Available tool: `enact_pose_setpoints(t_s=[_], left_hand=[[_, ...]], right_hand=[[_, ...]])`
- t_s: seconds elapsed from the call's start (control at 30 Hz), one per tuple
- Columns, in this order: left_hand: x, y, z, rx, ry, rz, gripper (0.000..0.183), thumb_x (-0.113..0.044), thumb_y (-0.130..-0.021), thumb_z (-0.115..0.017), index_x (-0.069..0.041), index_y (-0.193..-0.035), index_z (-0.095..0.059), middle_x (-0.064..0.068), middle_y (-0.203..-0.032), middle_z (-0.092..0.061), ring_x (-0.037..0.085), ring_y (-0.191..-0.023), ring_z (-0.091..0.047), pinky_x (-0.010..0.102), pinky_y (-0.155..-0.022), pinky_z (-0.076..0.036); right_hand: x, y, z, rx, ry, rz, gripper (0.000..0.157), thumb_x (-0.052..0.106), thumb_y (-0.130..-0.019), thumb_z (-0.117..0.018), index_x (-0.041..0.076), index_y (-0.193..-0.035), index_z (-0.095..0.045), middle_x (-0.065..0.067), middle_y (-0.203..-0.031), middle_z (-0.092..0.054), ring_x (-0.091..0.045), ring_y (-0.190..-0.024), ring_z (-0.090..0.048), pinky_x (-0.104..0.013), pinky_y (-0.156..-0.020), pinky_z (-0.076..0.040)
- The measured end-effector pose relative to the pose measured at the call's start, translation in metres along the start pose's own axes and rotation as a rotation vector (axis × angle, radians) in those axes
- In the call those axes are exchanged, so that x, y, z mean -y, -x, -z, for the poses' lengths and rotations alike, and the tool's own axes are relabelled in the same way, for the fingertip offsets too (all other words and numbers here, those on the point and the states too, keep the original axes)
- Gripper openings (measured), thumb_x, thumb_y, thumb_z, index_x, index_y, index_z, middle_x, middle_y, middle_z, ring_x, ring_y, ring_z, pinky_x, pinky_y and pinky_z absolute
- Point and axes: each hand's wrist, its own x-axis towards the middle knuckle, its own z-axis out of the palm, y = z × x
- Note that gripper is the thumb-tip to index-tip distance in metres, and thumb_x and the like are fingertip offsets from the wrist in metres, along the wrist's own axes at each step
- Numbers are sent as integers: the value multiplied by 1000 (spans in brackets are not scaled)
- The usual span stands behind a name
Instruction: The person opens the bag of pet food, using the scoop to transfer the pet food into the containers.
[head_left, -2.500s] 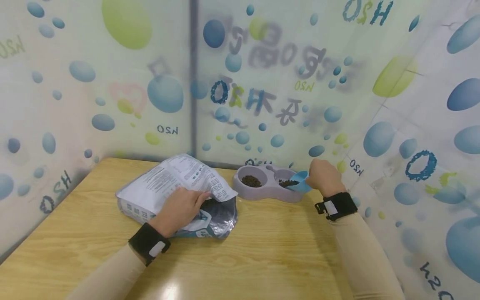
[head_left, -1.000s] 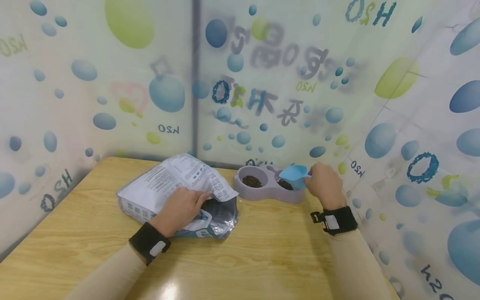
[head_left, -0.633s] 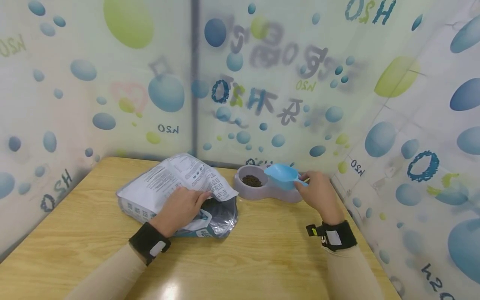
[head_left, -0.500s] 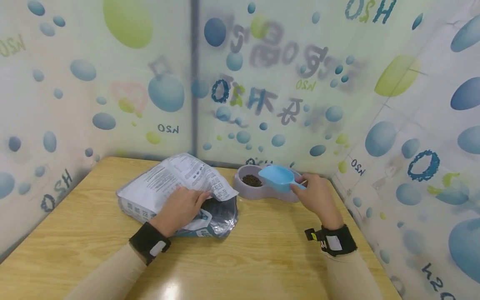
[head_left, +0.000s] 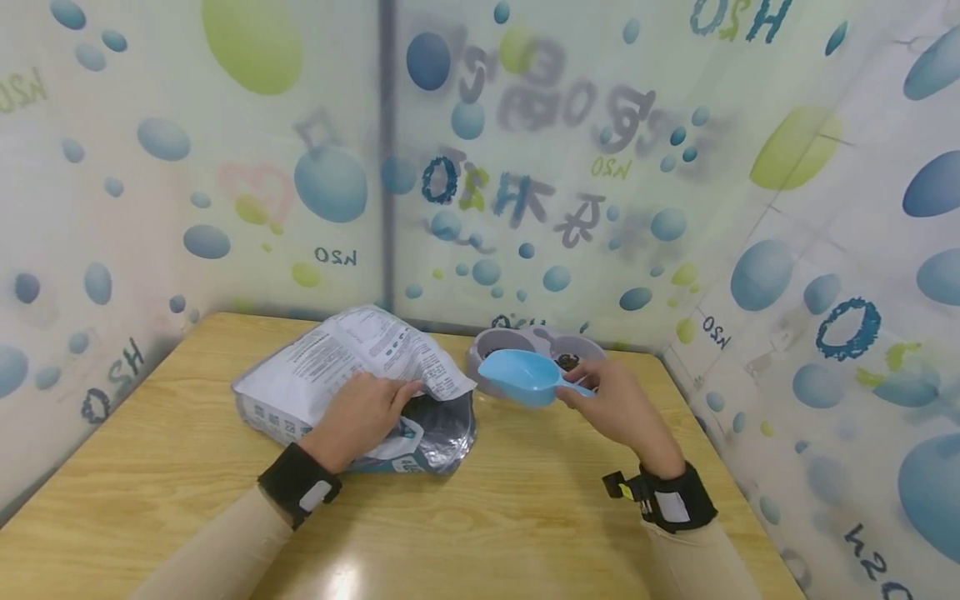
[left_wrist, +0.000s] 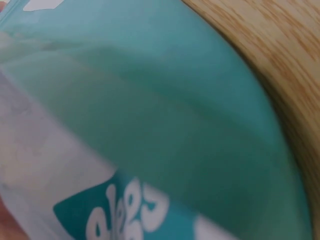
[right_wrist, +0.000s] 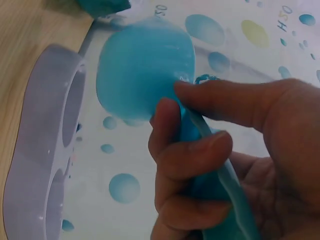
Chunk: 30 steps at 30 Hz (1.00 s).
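Observation:
My right hand (head_left: 618, 408) grips the handle of a light blue scoop (head_left: 525, 377) in front of the double pet bowl (head_left: 487, 343). The scoop looks empty in the head view; its bowl (right_wrist: 145, 70) stands beyond my fingers in the right wrist view. Brown kibble (head_left: 567, 361) lies in the right hollow of the pet bowl; the scoop mostly hides the left hollow. My left hand (head_left: 365, 417) holds the mouth edge of a white and teal food bag (head_left: 322, 358), which lies on its side with its silver lining showing. Teal bag surface (left_wrist: 175, 110) fills much of the left wrist view.
Everything sits on a wooden table (head_left: 480, 533). Walls patterned with bubbles (head_left: 330, 183) rise close behind the table and along its right side. The pet bowl stands near the back edge, to the right of the bag's mouth.
My right hand has lifted the scoop out of the right bowl hollow and levelled it. It has moved left and nearer, toward the bag. The left hand and bag have stayed put.

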Motion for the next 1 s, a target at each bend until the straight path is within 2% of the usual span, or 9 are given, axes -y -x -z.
enact_pose_setpoints(t_s=[0.2, 0.43, 0.6, 0.77, 0.87, 1.0], left_hand=[[0, 0, 0, -10, 7, -9, 50, -36, -124, -60, -17, -79, -72, -11, -57, -35, 6, -50, -36, 25, -55, -30], [0, 0, 1, -2, 4, -5, 50, -35, -124, -60, -15, -81, -74, -10, -58, -34, 6, -49, -36, 25, -55, -30], [-1, 0, 1, 4, 4, -1, 48, -35, -124, -61, -16, -81, -73, -10, -58, -35, 6, -50, -38, 25, -56, -31], [-1, -1, 2, -4, 0, -9, 51, -34, -123, -61, -20, -74, -66, -10, -58, -36, 6, -50, -39, 24, -56, -31], [-1, -1, 2, -3, 2, -7, 52, -34, -123, -62, -21, -72, -63, -10, -58, -35, 6, -50, -39, 24, -56, -31], [-1, 0, 2, 0, 6, -7, 53, -33, -123, -61, -21, -71, -62, -10, -59, -35, 6, -50, -39, 23, -56, -31]], right_hand=[[10, 5, -1, 144, -89, 51, 13, 23, -107, -86, 10, -110, -86, -3, -98, -85, -18, -86, -79, -31, -73, -60], [22, 10, -7, 267, -110, 105, 16, 24, -106, -88, 10, -111, -86, 0, -92, -83, -11, -82, -75, -29, -69, -59], [29, 12, -16, 269, -56, 161, 13, 24, -105, -90, 11, -107, -87, 4, -92, -82, -6, -80, -72, -27, -72, -59], [42, 14, -31, 259, 17, 199, 10, 16, -105, -87, 8, -110, -83, 0, -97, -81, -7, -82, -68, -27, -75, -58], [51, 14, -42, 261, 36, 179, 14, 9, -103, -83, 6, -116, -77, -3, -101, -79, -10, -82, -66, -27, -74, -57], [61, 12, -57, 219, 58, 146, 17, 6, -102, -82, 8, -117, -73, -4, -103, -78, -14, -84, -66, -29, -75, -58]])
